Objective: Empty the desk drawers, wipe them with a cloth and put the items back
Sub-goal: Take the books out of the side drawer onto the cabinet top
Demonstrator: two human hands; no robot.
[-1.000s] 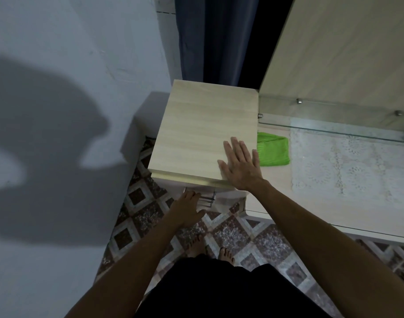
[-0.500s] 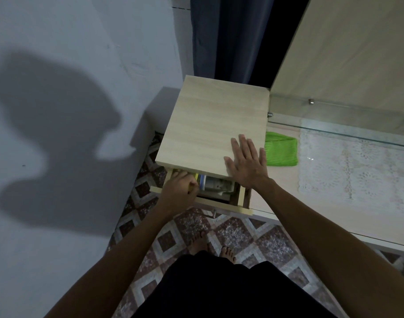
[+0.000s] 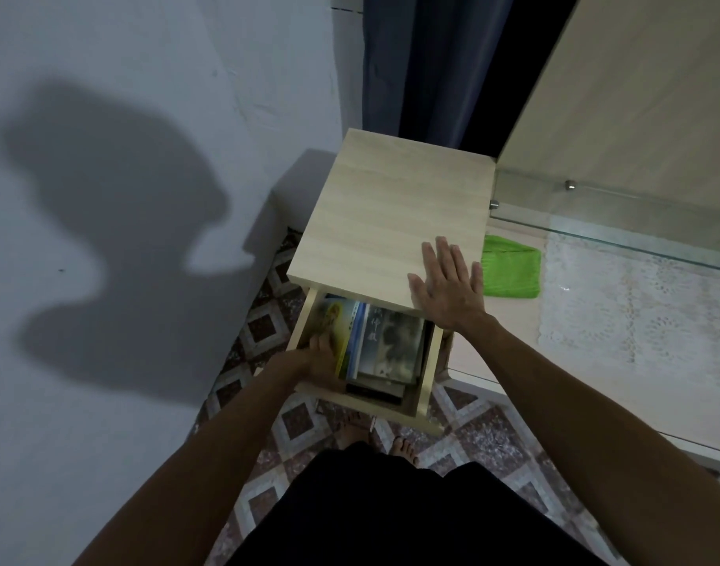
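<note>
The top drawer [image 3: 425, 386] of the light-wood drawer unit [image 3: 395, 222] is pulled out toward me. Inside lie several books: a yellow-covered book [image 3: 337, 320] on the left, a blue-edged one [image 3: 360, 341] beside it, and a grey-covered book [image 3: 395, 341] on a darker stack. My left hand [image 3: 321, 359] reaches into the drawer's near left corner and rests on the yellow book; its fingertips are hard to make out. My right hand [image 3: 446, 283] lies flat, fingers straight, on the unit's top near its front right corner. A folded green cloth [image 3: 511, 271] lies on the desk to the right.
A white lace mat [image 3: 636, 320] covers the desk [image 3: 501, 349] under a glass shelf [image 3: 619, 230]. A pale wall stands close on the left, a dark curtain [image 3: 415, 63] behind the unit. My bare feet [image 3: 380, 441] stand on patterned floor tiles just below the drawer.
The drawer went from shut to pulled well out. My left hand left the drawer front and moved inside onto the yellow book. My right hand stayed flat on the top.
</note>
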